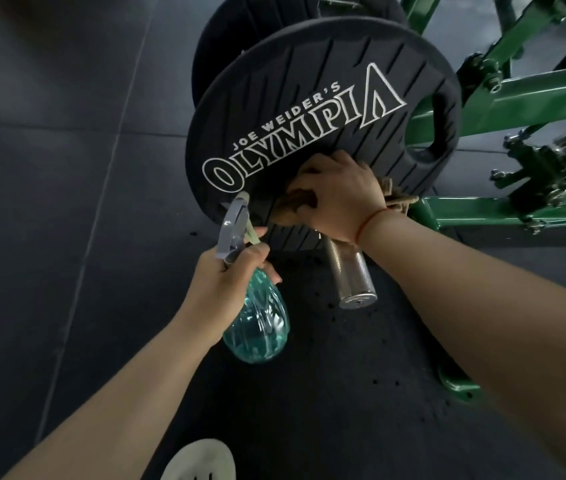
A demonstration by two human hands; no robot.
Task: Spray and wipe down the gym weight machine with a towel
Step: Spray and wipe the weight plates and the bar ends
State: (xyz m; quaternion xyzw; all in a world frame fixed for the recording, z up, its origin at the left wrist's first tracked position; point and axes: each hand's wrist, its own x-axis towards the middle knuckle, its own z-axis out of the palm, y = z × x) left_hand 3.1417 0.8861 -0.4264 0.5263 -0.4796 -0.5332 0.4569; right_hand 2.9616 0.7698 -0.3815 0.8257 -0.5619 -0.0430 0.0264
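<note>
Right hand (337, 195): reached forward from the lower right with the forearm extended and the back of the hand towards the camera. The fingers are bent down over a bunched brown towel (295, 206), which is gripped and pressed against the lower face of the weight plate (309, 116). A loose end of the towel is seen past the wrist. A red cord (371, 220) is worn on that wrist.

Left hand (229, 271): raised from the lower left, just below the plate's edge. The fingers and thumb are curled round the neck of a spray bottle (257, 320), teal-bodied with a grey trigger head, held nozzle-up towards the plate. One finger appears to lie on the trigger, though pressure cannot be judged.

Weight plate: black, lettered "JOE WEIDER'S OLYMPIA", mounted on a steel sleeve (350, 275) that projects towards the camera beneath the right hand. A second plate (226, 46) is set behind it.

Green frame (517, 98): the machine's tubing, right of the plates.

Floor (49, 168): dark rubber tiles. A pale shoe (201, 459) is seen at the bottom edge.
</note>
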